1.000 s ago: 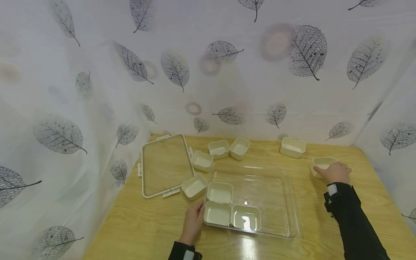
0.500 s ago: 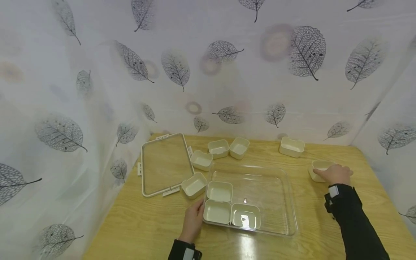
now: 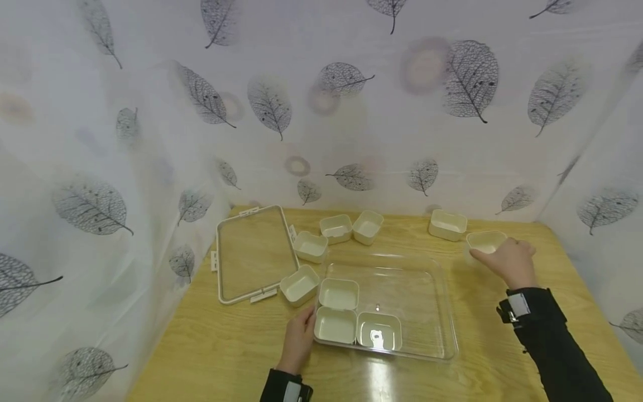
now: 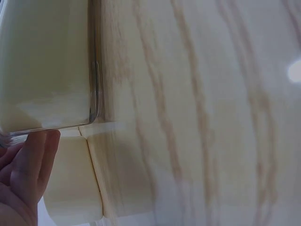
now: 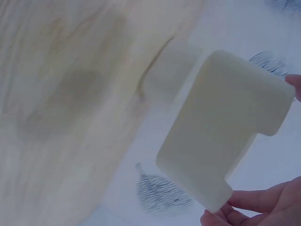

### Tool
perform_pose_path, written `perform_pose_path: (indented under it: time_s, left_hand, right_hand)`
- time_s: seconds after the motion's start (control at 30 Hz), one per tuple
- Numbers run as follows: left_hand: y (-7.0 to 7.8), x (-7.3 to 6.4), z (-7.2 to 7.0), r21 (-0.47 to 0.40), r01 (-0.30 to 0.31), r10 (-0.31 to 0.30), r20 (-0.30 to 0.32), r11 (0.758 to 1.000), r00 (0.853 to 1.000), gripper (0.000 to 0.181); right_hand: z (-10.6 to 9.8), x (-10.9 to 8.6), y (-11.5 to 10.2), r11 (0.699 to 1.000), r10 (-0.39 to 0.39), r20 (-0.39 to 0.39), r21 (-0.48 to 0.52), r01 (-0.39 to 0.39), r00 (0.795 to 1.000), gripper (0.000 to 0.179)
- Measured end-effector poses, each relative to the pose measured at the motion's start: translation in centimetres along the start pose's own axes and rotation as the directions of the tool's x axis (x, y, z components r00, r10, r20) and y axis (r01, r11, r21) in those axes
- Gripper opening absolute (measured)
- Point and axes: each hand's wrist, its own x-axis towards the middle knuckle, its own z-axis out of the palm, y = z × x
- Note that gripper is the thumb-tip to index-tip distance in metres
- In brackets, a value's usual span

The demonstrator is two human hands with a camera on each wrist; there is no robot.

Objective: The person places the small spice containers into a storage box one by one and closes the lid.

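My right hand [image 3: 513,265] holds a cream rectangular box [image 3: 484,240] by its sides, raised over the right part of the table. In the right wrist view, thumb and fingers grip opposite ends of that box [image 5: 223,125], which has a notch along one side. At the left wall of a clear plastic tray [image 3: 427,353], my left hand [image 3: 297,341] grips the edge near the front corner. The left wrist view has its fingers [image 4: 47,153] against the tray's corner. Inside the tray, three cream boxes [image 3: 335,326] fill the left end and front.
A loose cream box [image 3: 300,286] stands left of the tray, with several more [image 3: 336,228] behind it. Another box [image 3: 447,225] is at the back right. A white-rimmed clear lid [image 3: 258,254] with side clips lies at the left. Leaf-print curtains [image 3: 301,139] border the table.
The right hand has lifted the box off the table at the right and moved it slightly back and left. The left hand stays at the tray's edge.
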Motion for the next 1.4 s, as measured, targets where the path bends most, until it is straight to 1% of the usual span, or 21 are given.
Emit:
perform_pose_path:
  time_s: [0.13, 0.2, 0.3, 0.47, 0.53, 0.7, 0.77, 0.87, 0.97, 1.03, 1.07, 1.1, 1.2, 1.27, 1.3, 1.33, 1.4]
  left_hand:
    - [0.1, 0.0, 0.0, 0.004, -0.019, 0.019, -0.016, 1.0, 1.0, 0.027]
    - [0.1, 0.0, 0.1, 0.004, -0.036, 0.036, -0.022, 0.999, 0.999, 0.027]
    - [0.0, -0.1, 0.1, 0.008, -0.062, 0.062, -0.027, 0.998, 0.998, 0.026]
    - [0.0, -0.1, 0.0, 0.01, -0.072, 0.073, -0.029, 0.997, 0.997, 0.026]
    - [0.0, -0.2, -0.1, 0.002, -0.064, 0.064, -0.025, 0.998, 0.998, 0.026]
    - [0.3, -0.2, 0.0, -0.019, -0.048, 0.048, -0.014, 0.999, 0.999, 0.026]
    - [0.3, -0.2, 0.1, -0.016, -0.049, 0.048, -0.016, 0.999, 0.999, 0.026]
    - [0.4, -0.3, 0.0, -0.01, -0.047, 0.046, -0.026, 0.999, 0.999, 0.026]
    - [0.3, -0.3, -0.1, -0.008, -0.047, 0.047, -0.028, 0.999, 0.999, 0.027]
    - [0.3, -0.3, -0.1, -0.013, -0.045, 0.044, -0.028, 0.999, 0.999, 0.027]
    - [0.4, -0.3, -0.1, -0.017, -0.045, 0.045, -0.025, 0.999, 0.999, 0.027]
    - [0.4, -0.3, -0.2, -0.02, -0.045, 0.044, -0.023, 0.999, 0.999, 0.027]
    - [0.5, -0.3, -0.1, -0.024, -0.039, 0.039, -0.019, 0.999, 0.999, 0.027]
    - [0.5, -0.4, -0.1, -0.023, -0.03, 0.03, -0.018, 0.999, 0.999, 0.027]
    - [0.5, -0.4, 0.0, -0.022, -0.027, 0.026, -0.02, 0.999, 0.999, 0.027]
    - [0.5, -0.4, 0.0, -0.022, -0.022, 0.022, -0.02, 1.0, 1.0, 0.027]
    - [0.5, -0.4, 0.0, -0.02, -0.017, 0.017, -0.022, 1.0, 1.0, 0.027]
  right_hand:
    - [-0.5, -0.3, -2.6, 0.994, -0.087, -0.049, 0.068, 0.09, 0.995, 0.057]
    - [-0.6, -0.5, -3.8, 0.986, -0.135, -0.07, 0.084, 0.141, 0.988, 0.05]
    - [-0.4, -0.9, -5.7, 0.976, -0.185, -0.066, 0.1, 0.191, 0.981, 0.046]
    - [0.8, -1.7, -8.8, 0.965, -0.22, -0.019, 0.141, 0.221, 0.975, 0.051]
    - [1.6, -2.0, -10.0, 0.964, -0.22, 0.004, 0.152, 0.216, 0.976, 0.057]
    - [3.5, -2.7, -12.0, 0.971, -0.213, 0.103, 0.133, 0.198, 0.972, 0.069]
    - [4.0, -3.0, -12.7, 0.969, -0.231, 0.136, 0.116, 0.216, 0.963, 0.068]
    - [4.7, -3.4, -13.6, 0.962, -0.27, 0.158, 0.071, 0.262, 0.95, 0.06]
    - [5.1, -3.7, -14.3, 0.945, -0.322, 0.173, 0.003, 0.327, 0.931, 0.053]
    - [5.6, -3.9, -14.5, 0.935, -0.345, 0.193, -0.013, 0.354, 0.918, 0.054]
    - [5.9, -3.9, -14.4, 0.926, -0.368, 0.182, -0.022, 0.377, 0.912, 0.056]
    - [6.1, -4.0, -14.4, 0.921, -0.379, 0.189, -0.024, 0.39, 0.906, 0.057]
    - [6.8, -4.2, -14.4, 0.934, -0.353, 0.22, 0.026, 0.356, 0.909, 0.057]
    - [7.1, -4.3, -14.5, 0.943, -0.328, 0.244, 0.038, 0.329, 0.912, 0.055]
    - [7.1, -4.3, -14.6, 0.952, -0.305, 0.279, 0.048, 0.304, 0.911, 0.053]
    - [7.3, -4.4, -14.6, 0.954, -0.295, 0.296, 0.046, 0.295, 0.908, 0.052]
    - [7.5, -4.4, -14.6, 0.952, -0.298, 0.323, 0.026, 0.306, 0.898, 0.05]
